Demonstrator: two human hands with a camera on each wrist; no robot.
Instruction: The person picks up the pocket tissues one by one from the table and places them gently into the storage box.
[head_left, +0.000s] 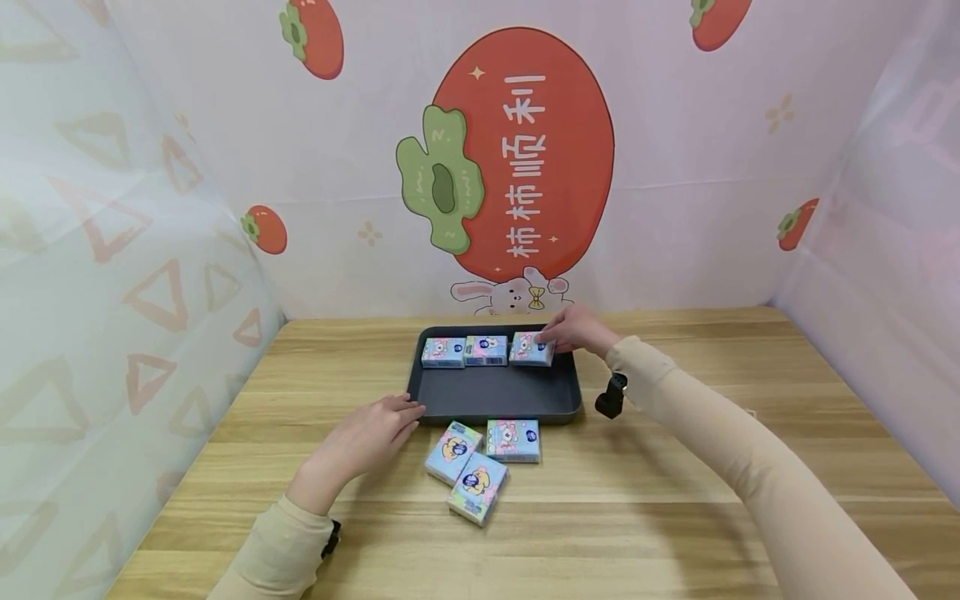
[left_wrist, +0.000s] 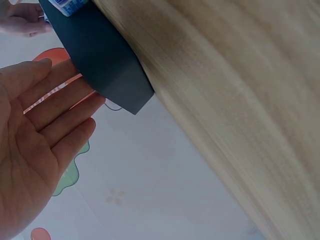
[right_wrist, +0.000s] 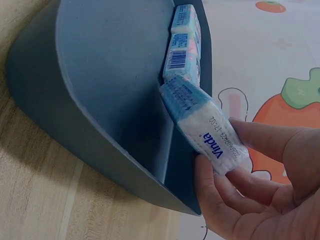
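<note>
A dark grey tray (head_left: 495,396) lies on the table with two tissue packs, one at the back left (head_left: 443,352) and one beside it (head_left: 486,350). My right hand (head_left: 576,330) pinches a third tissue pack (right_wrist: 205,125) between thumb and fingers at the tray's back right; in the right wrist view it sits tilted near the row's end. My left hand (head_left: 375,429) touches the tray's front left corner, its fingers straight in the left wrist view. In front of the tray lie three more tissue packs: one upper right (head_left: 513,440), one left (head_left: 453,452), one nearest me (head_left: 478,488).
The wooden table (head_left: 637,517) reaches back to a cloth wall (head_left: 360,150) printed with persimmons. Patterned sheets hang at the left (head_left: 112,275) and right sides. Each wrist carries a small black camera, the right one (head_left: 612,397) standing close to the tray.
</note>
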